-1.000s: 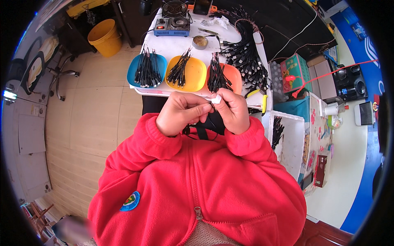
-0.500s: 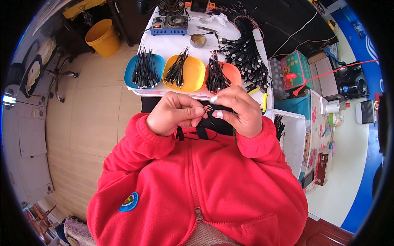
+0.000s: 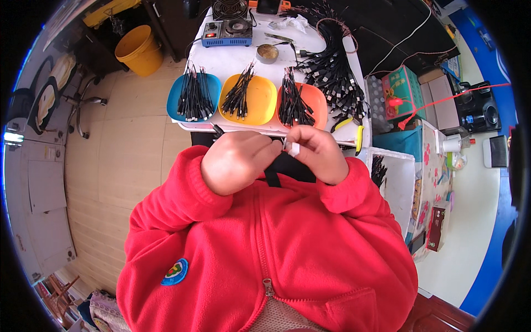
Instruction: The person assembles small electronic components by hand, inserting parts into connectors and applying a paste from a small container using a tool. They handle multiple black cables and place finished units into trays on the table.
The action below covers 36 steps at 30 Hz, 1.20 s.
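Note:
My left hand (image 3: 238,161) is closed with its back up, gripping a black USB cable; the cable's dark plug end (image 3: 218,129) pokes out past the knuckles on the left. Close against it, my right hand (image 3: 321,156) pinches at the reddish wire ends, which the fingers mostly hide. White tape wraps my right thumb and fingertip. Just beyond the hands sit three trays: a blue tray (image 3: 173,95), a yellow tray (image 3: 263,99) and an orange tray (image 3: 316,100), each holding a bunch of short black cables with thin bared ends.
A large heap of black cables (image 3: 337,77) covers the table's right side. Yellow-handled pliers (image 3: 359,139) lie at its front edge. Farther back are a small round tin (image 3: 267,53), tweezers (image 3: 280,38) and a blue heating unit (image 3: 227,34). A white foam box (image 3: 399,193) stands at right.
My left hand has turned from showing fingers and thumb to showing its back, and the cable's plug now sticks out leftward. My right fingers have closed in on the wire ends.

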Available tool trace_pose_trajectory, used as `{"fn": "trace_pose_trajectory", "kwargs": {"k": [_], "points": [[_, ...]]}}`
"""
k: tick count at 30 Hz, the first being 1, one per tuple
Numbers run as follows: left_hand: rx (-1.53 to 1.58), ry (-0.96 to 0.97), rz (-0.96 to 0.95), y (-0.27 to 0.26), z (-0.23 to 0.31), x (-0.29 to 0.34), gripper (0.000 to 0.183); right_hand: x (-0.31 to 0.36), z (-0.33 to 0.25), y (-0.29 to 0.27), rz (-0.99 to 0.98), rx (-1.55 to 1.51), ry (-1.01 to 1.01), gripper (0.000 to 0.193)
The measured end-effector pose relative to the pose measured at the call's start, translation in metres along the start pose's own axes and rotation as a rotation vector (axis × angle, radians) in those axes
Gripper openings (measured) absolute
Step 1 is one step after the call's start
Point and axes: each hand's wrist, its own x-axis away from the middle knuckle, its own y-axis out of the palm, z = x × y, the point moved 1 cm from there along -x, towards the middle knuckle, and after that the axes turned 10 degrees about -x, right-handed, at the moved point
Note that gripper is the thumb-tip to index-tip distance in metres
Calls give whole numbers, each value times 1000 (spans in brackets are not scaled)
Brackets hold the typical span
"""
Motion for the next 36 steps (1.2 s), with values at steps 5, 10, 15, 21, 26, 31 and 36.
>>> {"fn": "trace_pose_trajectory", "kwargs": {"k": [5,10,15,21,26,31,36], "points": [[256,-147,-32,0,-4,6,11,6,5,0,76,55,-10,13],[953,-613,-172,1,-3,13,6,15,-19,11,76,989,-715,26],[1101,-670,-187,3,2,14,7,15,-24,20,25,1204,-927,29],[234,-169,89,10,12,15,5,19,-10,11,-14,732,-345,17],[66,-80,159,16,13,16,9,16,1,8,15,-337,275,14],[799,-496,-22,11,5,21,8,17,-21,10,58,631,-369,20],[1032,-578,-60,15,5,19,9,8,-26,17,-46,946,-783,26]]}}
